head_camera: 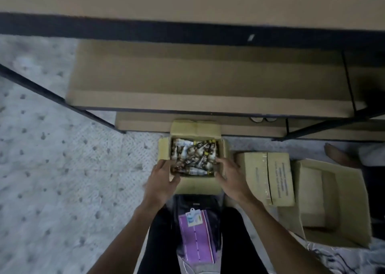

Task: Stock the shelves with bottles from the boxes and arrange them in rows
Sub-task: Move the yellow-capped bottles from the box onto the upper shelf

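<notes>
Purple packet sits on the lap, forearms reaching past it to the open box on the floor, butted against the front edge of the bottom shelf. Left hand has fingers curled over the box's near-left corner, gripping the wall. Right hand is at the near-right corner with fingertips dipping in among the bottles; too blurred to say if it pinches one. Bottles are small, heaped loose inside the box in all directions, directly between the hands. Step looks like the first pick. Suggest: keep the left bracing the box, take the top-lying bottles by the body rather than the cap, a few per grab, don't dig under the pile. Middle shelf above shows bare board, so start the row at a back corner and fill forward. Closed box and an emptied one lie to the right, apart from the hands.
</notes>
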